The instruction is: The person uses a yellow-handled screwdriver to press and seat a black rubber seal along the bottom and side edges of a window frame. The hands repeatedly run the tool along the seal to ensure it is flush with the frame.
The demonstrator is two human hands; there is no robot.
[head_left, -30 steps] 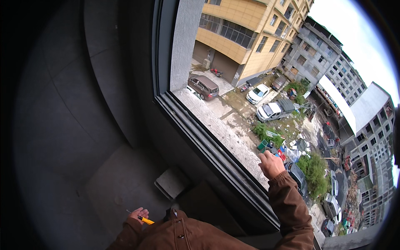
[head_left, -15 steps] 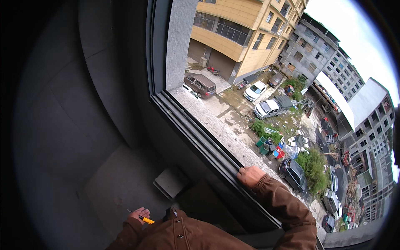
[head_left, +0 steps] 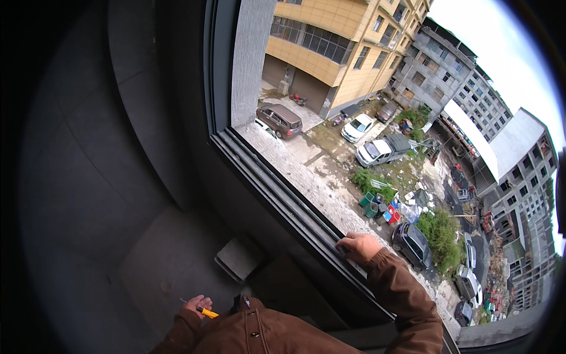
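Note:
My left hand (head_left: 193, 305), low at the left of my body, holds a screwdriver (head_left: 207, 312) with a yellow and black handle and a thin shaft. Its fingers are partly curled, palm upward. My right hand (head_left: 361, 246) reaches to the dark metal window frame (head_left: 277, 194), its fingers bent and pressed together at the sliding track. What lies between those fingertips, if anything, is too small to tell. Grey rails run lengthwise along the frame, with a rough concrete sill (head_left: 318, 186) just outside it.
A pale block-shaped thing (head_left: 240, 259) stands on the dim floor (head_left: 159, 265) inside. An upright frame post (head_left: 219, 71) rises at the far end. Beyond the opening is a drop to a yard with parked cars (head_left: 413, 245), bins (head_left: 370, 206) and buildings.
My right hand has shifted slightly on the track, its fingers more bent and lifted at the knuckles. My left hand keeps the screwdriver in place. The view has turned slightly.

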